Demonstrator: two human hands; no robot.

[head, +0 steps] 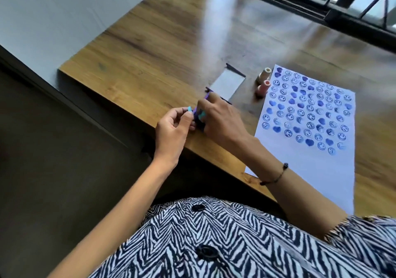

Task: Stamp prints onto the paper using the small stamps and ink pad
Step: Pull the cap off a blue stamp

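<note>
A white paper [310, 170] lies at the right of the wooden table [150, 52], with several rows of blue smiley and heart prints on it. Two small stamps stand left of its far corner, a cream one [264, 74] and a pink one [263, 88]. My right hand [220, 121] grips a small purple ink pad [196, 113] near the table's front edge; the fingers hide most of it. My left hand [171, 129] pinches a small turquoise piece [189, 108] right beside the pad. A flat grey rectangular case [228, 83] with dark edges lies open just beyond my right hand.
The table's front edge runs diagonally just under my hands, with dark floor [53, 149] to the left. A pale wall [53, 9] borders the table's far left side. A dark window frame [321, 5] runs along the far right. The view is slightly blurred.
</note>
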